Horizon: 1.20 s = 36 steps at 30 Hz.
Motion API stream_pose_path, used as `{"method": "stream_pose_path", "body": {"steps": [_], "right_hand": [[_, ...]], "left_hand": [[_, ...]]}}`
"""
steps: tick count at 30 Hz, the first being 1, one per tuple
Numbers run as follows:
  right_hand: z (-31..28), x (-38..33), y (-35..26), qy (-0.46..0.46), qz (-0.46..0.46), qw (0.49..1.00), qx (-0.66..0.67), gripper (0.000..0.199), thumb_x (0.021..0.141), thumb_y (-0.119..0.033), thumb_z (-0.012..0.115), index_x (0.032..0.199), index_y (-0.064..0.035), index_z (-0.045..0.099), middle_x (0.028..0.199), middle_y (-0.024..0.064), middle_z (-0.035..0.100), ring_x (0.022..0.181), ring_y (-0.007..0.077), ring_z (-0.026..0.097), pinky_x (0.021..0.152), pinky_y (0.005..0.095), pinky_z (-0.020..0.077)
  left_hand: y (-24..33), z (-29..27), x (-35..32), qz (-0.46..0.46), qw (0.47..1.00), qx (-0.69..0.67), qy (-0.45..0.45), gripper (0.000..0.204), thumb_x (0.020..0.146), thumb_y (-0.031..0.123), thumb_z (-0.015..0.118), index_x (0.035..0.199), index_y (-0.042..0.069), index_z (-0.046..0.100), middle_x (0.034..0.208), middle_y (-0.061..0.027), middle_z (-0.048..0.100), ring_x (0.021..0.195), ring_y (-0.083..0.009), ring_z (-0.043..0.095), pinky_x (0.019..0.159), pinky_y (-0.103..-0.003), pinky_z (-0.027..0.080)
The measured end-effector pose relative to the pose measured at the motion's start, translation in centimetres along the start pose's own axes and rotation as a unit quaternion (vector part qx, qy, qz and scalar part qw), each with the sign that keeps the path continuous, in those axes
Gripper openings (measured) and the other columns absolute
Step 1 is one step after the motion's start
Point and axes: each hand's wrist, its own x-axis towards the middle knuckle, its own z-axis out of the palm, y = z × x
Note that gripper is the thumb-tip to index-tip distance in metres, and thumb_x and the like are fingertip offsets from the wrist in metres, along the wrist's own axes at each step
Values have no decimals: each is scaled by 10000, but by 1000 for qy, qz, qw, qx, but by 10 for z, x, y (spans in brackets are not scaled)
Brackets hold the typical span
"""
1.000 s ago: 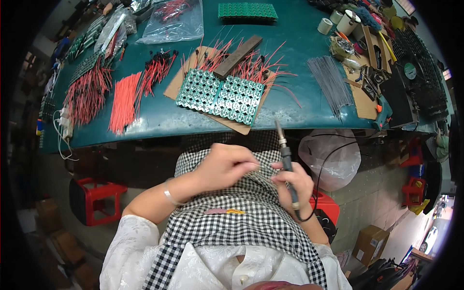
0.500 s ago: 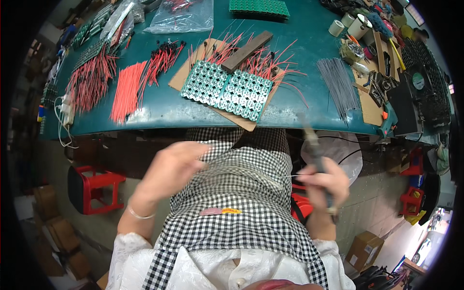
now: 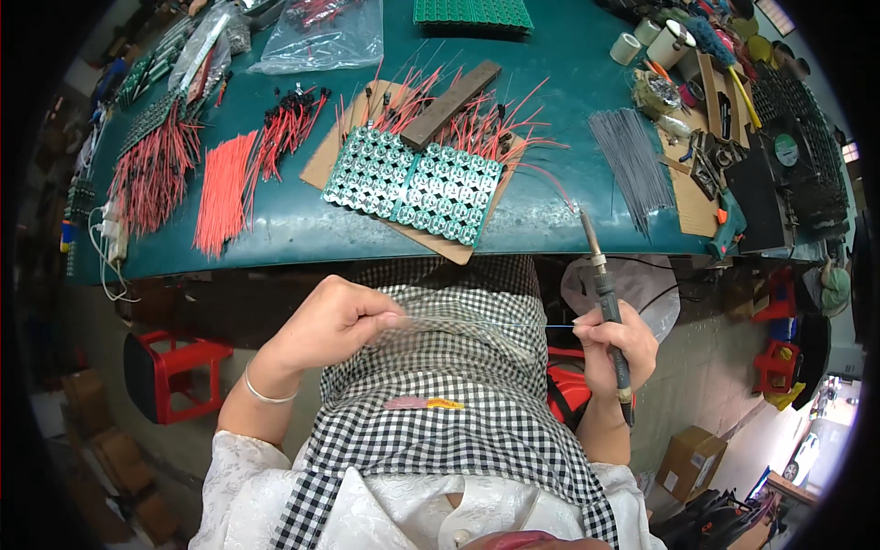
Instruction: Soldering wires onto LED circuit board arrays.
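Note:
My right hand (image 3: 620,348) is closed round the dark handle of a soldering iron (image 3: 607,298), whose metal tip points up toward the table edge. Thumb and forefinger of that hand also pinch a thin silvery solder wire (image 3: 500,324). The wire stretches across my lap to my left hand (image 3: 341,316), closed in a pinch on its other end. On the table, beyond my hands, two white-and-green circuit panels (image 3: 449,191) lie on a piece of cardboard (image 3: 463,254). Red wires (image 3: 527,124) stick out behind them, and a dark bar (image 3: 451,104) rests across the panels' far edge.
Bundles of red wires (image 3: 225,192) lie at left, grey wires (image 3: 631,165) at right. A plastic bag (image 3: 321,37) and green panels (image 3: 472,13) are farther back. Pliers (image 3: 704,165) and a glue gun (image 3: 731,223) lie at right. Red stools (image 3: 188,367) stand below the table.
My left hand, blurred before, now pinches the wire, which spans between both hands. The soldering iron has steadied in my right hand. The view has shifted slightly.

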Motion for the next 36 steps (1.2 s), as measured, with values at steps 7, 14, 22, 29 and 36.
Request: {"method": "stream_pose_path", "body": {"steps": [7, 14, 22, 29, 36], "right_hand": [[52, 34, 1, -136, -48, 986, 79, 246, 701, 41, 787, 898, -87, 715, 814, 94, 714, 628, 225, 656, 524, 324, 514], [41, 27, 23, -122, 56, 988, 81, 234, 788, 93, 748, 943, -62, 665, 803, 122, 721, 672, 255, 689, 606, 350, 540], [21, 17, 22, 14, 174, 976, 133, 476, 1059, -421, 587, 1282, -18, 708, 845, 163, 683, 729, 271, 667, 647, 386, 544], [17, 20, 21, -35, 137, 984, 109, 454, 822, -376, 909, 1034, -2, 763, 789, 111, 681, 643, 242, 667, 563, 321, 520], [25, 19, 14, -114, 136, 982, 63, 404, 688, -132, 978, 1000, -31, 741, 770, 97, 710, 641, 238, 705, 572, 342, 564]], "left_hand": [[35, 41, 48, 45, 988, -150, -1, 375, 840, 108, 860, 1178, 16, 726, 919, -110, 786, 773, -262, 766, 732, -368, 606], [23, 30, 72, 161, 981, 21, 106, 106, 818, 77, 854, 879, 63, 769, 687, -54, 658, 593, -224, 630, 577, -358, 498], [-8, 17, 73, 181, 944, 139, 236, 216, 747, -4, 874, 917, 9, 742, 681, -52, 566, 560, -222, 561, 505, -342, 447], [-17, 24, 75, 184, 935, 167, 253, 240, 723, -21, 871, 927, 4, 747, 703, -46, 568, 583, -208, 593, 504, -322, 450], [-22, 26, 74, 186, 938, 163, 245, 229, 727, -35, 849, 927, 1, 742, 706, -49, 573, 586, -214, 597, 508, -318, 463]]}}
